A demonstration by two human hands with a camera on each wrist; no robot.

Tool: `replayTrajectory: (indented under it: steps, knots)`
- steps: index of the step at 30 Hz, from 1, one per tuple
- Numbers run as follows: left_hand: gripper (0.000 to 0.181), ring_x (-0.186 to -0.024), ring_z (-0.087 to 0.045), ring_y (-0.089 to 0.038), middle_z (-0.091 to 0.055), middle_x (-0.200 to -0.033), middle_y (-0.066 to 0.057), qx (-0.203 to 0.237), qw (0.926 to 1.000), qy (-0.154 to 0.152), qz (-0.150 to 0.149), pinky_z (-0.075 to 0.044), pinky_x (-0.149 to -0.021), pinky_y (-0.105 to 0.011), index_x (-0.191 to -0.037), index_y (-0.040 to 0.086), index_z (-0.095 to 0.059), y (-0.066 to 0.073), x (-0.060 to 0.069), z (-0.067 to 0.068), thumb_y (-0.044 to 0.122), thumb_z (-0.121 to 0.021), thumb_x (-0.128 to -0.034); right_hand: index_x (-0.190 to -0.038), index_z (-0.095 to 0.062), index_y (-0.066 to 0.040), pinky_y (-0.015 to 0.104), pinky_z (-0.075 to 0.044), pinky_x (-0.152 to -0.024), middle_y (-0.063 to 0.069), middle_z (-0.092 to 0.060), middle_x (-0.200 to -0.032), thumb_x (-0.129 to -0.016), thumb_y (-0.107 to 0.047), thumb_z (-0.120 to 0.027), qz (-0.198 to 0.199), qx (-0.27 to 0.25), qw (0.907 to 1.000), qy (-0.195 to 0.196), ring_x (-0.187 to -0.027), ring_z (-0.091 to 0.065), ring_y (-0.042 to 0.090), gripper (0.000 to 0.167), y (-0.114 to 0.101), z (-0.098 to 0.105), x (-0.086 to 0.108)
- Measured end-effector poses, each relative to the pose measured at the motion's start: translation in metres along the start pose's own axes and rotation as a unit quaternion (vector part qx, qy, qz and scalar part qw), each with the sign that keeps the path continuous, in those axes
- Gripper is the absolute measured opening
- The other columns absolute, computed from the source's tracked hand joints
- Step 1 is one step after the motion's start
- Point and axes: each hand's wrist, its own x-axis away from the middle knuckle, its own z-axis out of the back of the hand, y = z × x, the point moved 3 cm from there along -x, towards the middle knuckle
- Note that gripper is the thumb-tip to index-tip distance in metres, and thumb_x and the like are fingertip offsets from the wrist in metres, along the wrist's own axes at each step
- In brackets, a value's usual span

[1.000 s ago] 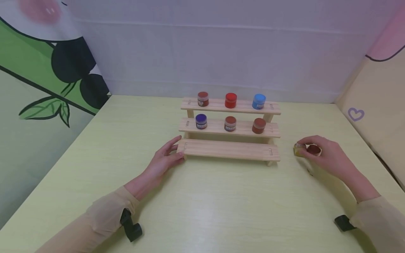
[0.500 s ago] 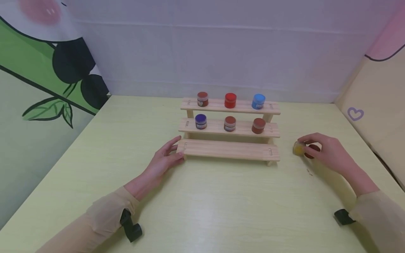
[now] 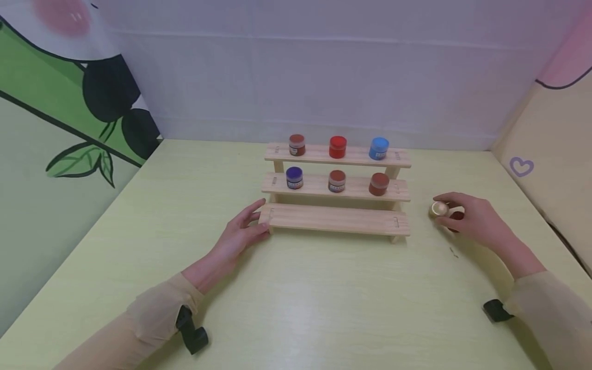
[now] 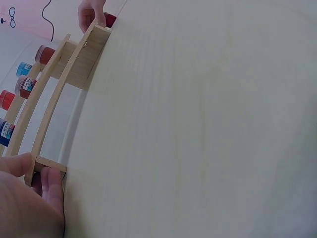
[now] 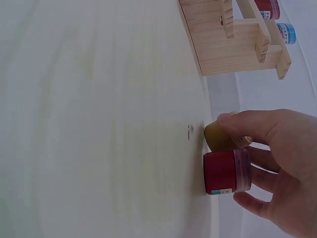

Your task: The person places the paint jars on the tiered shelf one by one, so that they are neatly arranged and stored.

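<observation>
A three-tier wooden rack stands on the table. My left hand holds the left end of its lowest tier; in the left wrist view the thumb lies over the board, fingers by the leg. Right of the rack, my right hand pinches a small yellow paint jar with its gold lid facing up. A dark red paint jar stands close beside it, partly behind the fingers in the head view. The top tier bears brown-red, red and blue jars; the middle one bears purple and two brown-red jars.
Small dark marks lie on the tabletop near the yellow jar. A pale cloth wall rises behind the rack, and printed side panels border the table left and right.
The yellow jar has turned from tilted to lid up in my right hand, which has shifted slightly forward and left. My left hand and the rack stay in place.
</observation>
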Motion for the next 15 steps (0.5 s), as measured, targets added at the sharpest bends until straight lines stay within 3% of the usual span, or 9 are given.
replayTrajectory:
  steps: [9, 15]
  knots:
    - [0.064, -0.106, -0.062, -0.008, -0.04, -0.15, -0.013, -0.001, 1.0, -0.001, 0.002, -0.055, -0.096, -0.021, -0.156, 0.027, -0.03, 0.0, -0.0003, 0.0001, 0.01, -0.056, -0.0997, -0.123, -0.064, -0.003, 0.012, -0.05, -0.062, 0.018, -0.07, -0.103, -0.087, -0.014, -0.076, 0.01, 0.013, 0.9998, 0.007, -0.076, -0.061, -0.001, 0.039, 0.0014, 0.0009, -0.0014]
    - [0.064, -0.107, -0.061, -0.009, -0.04, -0.15, -0.013, -0.004, 1.0, -0.001, 0.002, -0.055, -0.098, -0.022, -0.156, 0.027, -0.029, 0.0003, -0.001, 0.0003, 0.011, -0.056, -0.1001, -0.122, -0.065, -0.004, 0.014, -0.046, -0.058, 0.016, -0.072, -0.099, -0.088, -0.015, -0.075, 0.019, 0.019, 0.9996, 0.012, -0.07, -0.057, -0.004, 0.037, 0.0016, 0.0031, -0.0012]
